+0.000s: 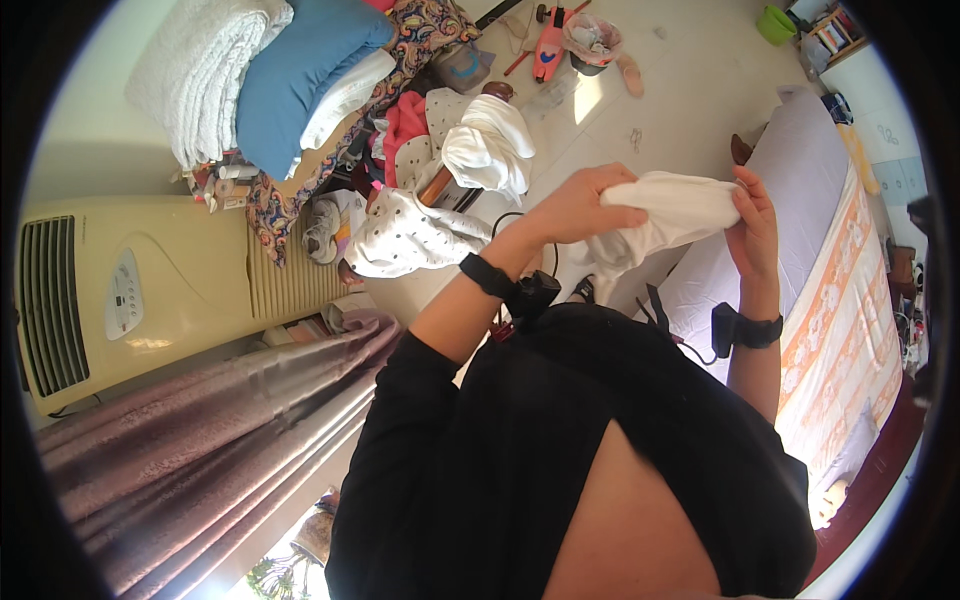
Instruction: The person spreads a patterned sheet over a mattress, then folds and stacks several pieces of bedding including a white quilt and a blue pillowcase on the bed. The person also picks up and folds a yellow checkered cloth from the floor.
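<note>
A white cloth garment (667,214) is stretched between my two hands in front of my body, its lower part hanging down. My left hand (589,199) grips its left end between thumb and fingers. At the other end, my right hand (752,210) pinches the edge with its fingertips. Past my left hand, another white cloth (491,146) lies bunched on a wooden piece of furniture. Beside it hangs a white cloth with dark dots (416,232), and a pink-red cloth (406,124) lies behind.
A bed with a lilac sheet (795,165) stands at the right. At the left are an air conditioner (165,270), a curtain (225,420) and a stack with a blue pillow (300,67). A lined bin (592,45), a pink scooter (551,45) and a slipper (631,75) are on the floor.
</note>
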A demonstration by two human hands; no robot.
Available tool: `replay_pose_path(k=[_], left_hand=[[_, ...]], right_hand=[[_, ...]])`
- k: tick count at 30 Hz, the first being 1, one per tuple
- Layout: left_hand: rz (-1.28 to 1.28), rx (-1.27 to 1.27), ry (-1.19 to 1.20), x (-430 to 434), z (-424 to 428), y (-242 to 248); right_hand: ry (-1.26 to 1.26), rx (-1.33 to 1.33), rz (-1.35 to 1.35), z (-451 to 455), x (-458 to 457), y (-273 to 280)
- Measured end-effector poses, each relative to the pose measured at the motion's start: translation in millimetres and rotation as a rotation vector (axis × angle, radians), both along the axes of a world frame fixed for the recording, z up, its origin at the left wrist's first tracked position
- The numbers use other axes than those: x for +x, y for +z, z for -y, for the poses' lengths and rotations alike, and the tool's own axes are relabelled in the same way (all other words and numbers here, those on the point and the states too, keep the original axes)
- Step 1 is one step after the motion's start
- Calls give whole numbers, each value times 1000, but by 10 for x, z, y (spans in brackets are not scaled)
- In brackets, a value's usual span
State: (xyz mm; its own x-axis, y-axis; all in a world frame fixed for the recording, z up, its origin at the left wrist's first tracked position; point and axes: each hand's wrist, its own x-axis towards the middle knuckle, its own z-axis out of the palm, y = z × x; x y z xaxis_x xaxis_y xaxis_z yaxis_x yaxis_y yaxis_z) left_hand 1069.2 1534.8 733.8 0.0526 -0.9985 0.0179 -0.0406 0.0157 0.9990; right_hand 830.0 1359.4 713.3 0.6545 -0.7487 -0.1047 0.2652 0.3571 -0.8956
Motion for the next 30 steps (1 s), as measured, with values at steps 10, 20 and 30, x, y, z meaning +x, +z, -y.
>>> replay_pose_path(k=[10,20,30], left_hand=[[468,130,-24,841,-207,162],[620,-18,420,1594,296,82],[-168,16,443,1488,857,763]], right_hand=[[-10,58,202,45,710,579],[-197,-92,86,403,741,1133],[-172,-257,199,610,808,1316]])
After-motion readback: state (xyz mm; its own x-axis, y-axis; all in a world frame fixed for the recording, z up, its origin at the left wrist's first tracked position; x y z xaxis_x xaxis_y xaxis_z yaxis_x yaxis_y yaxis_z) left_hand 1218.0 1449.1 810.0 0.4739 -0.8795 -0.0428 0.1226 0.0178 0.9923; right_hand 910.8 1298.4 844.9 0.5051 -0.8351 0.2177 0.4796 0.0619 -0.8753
